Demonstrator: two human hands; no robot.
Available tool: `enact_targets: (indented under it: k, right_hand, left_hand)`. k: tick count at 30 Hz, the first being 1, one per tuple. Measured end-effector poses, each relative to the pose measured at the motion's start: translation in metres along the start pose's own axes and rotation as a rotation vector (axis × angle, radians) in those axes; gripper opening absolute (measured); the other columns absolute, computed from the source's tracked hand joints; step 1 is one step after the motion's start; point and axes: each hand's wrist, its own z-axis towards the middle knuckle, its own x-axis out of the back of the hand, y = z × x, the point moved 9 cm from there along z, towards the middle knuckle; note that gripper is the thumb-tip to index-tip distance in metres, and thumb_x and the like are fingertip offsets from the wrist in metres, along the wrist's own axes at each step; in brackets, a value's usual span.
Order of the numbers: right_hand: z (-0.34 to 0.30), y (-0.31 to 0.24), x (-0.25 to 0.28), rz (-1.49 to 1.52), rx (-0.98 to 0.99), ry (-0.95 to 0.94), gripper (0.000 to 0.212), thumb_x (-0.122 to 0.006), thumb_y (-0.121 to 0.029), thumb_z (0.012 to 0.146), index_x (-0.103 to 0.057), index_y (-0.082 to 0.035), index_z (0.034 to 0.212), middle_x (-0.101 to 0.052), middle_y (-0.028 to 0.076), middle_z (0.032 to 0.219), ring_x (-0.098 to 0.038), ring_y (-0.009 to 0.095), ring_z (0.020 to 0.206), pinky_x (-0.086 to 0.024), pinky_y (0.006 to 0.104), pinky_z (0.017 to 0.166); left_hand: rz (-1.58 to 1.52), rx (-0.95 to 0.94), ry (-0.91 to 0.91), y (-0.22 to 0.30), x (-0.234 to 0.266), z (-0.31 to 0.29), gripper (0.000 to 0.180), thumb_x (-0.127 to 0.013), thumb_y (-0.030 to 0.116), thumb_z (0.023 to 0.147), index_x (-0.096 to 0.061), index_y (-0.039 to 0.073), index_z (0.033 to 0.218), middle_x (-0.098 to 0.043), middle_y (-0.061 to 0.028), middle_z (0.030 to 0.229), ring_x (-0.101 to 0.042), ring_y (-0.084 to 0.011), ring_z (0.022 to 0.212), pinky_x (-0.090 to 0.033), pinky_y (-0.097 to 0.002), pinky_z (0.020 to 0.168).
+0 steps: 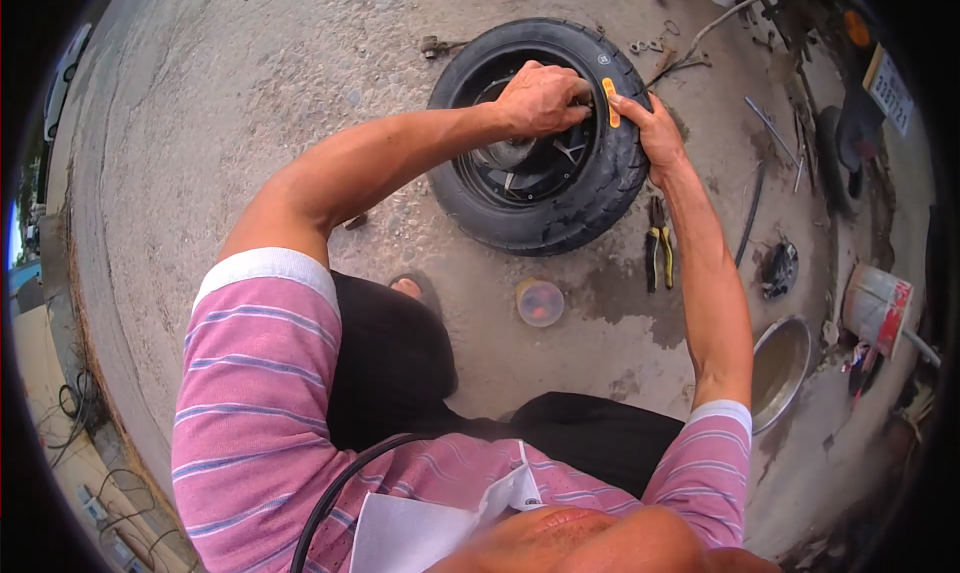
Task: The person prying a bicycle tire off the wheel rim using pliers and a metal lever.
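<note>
A black tire (535, 231) on a dark wheel rim with a metal hub (507, 153) lies on its side on the ground in front of me. My left hand (545, 98) reaches over the wheel, fingers curled in at the right inner edge of the rim. Whatever those fingers pinch is hidden by the hand. My right hand (655, 138) grips the tire's outer right side, its thumb pressing on the sidewall beside an orange label (611, 103). The other right fingers go out of sight around the tread.
Pliers with yellow-black handles (659, 248) lie right of the tire. Nearer me stands a small clear tub (540, 303). A metal basin (782, 373) of liquid and a paint-stained bucket (875, 308) stand at right. A rod (770, 128) and a wrench-like tool (440, 46) lie farther off.
</note>
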Motion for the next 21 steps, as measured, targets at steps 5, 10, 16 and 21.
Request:
enact_targets:
  k: [5,10,16,21]
  right_hand:
    - [-0.001,0.006,0.015,0.024,0.000,-0.020,0.048,-0.078,-0.031,0.088,-0.064,0.002,0.121,-0.071,0.010,0.105,-0.069,0.017,0.086,-0.056,0.0306,0.077]
    - [-0.001,0.005,0.009,0.010,0.007,-0.014,0.046,-0.076,-0.031,0.090,-0.065,0.001,0.119,-0.072,0.009,0.104,-0.069,0.016,0.088,-0.055,0.0302,0.079]
    - [0.001,0.005,0.011,-0.030,0.009,-0.030,0.046,-0.075,-0.032,0.091,-0.064,0.002,0.120,-0.072,0.009,0.102,-0.069,0.016,0.085,-0.056,0.0303,0.077]
    - [0.003,0.010,0.020,-0.040,-0.013,-0.001,0.046,-0.071,-0.030,0.096,-0.059,0.002,0.126,-0.072,0.009,0.104,-0.071,0.015,0.082,-0.058,0.0299,0.074]
  left_hand:
    - [-0.056,-0.006,-0.099,0.011,0.001,0.006,0.027,-0.067,0.025,0.089,-0.075,0.007,0.108,-0.070,-0.0167,0.105,-0.067,-0.0367,0.103,-0.052,-0.0467,0.093]
    - [-0.074,0.005,-0.026,-0.008,0.020,0.004,0.027,-0.065,0.025,0.090,-0.075,0.007,0.108,-0.070,-0.0148,0.107,-0.067,-0.0364,0.104,-0.052,-0.0454,0.093]
    - [-0.038,0.133,0.005,-0.040,0.032,0.004,0.029,-0.067,0.029,0.092,-0.077,0.006,0.108,-0.073,-0.0150,0.107,-0.069,-0.0340,0.102,-0.052,-0.0422,0.093]
    - [-0.157,0.416,-0.063,-0.083,0.054,0.014,0.033,-0.064,0.030,0.090,-0.077,0.001,0.100,-0.074,-0.0245,0.086,-0.074,-0.0333,0.082,-0.057,-0.0448,0.077]
